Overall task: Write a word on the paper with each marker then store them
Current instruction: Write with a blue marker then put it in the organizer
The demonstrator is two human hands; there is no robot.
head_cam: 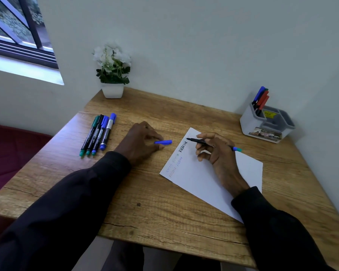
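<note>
Currently right hand (215, 153) grip pinches the uncapped marker (200, 142), tip at the paper (213, 180), several words written. Left hand (140, 142) curls at the blue cap (163, 142) (hold unclear). Four markers (98, 133) wait on the surface (164, 212); others stand in the organizer (250, 126).

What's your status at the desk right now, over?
Right grip holds uncapped marker, tip over paper. Left grip touches blue cap on table. Four markers wait left; nothing in the way.
</note>
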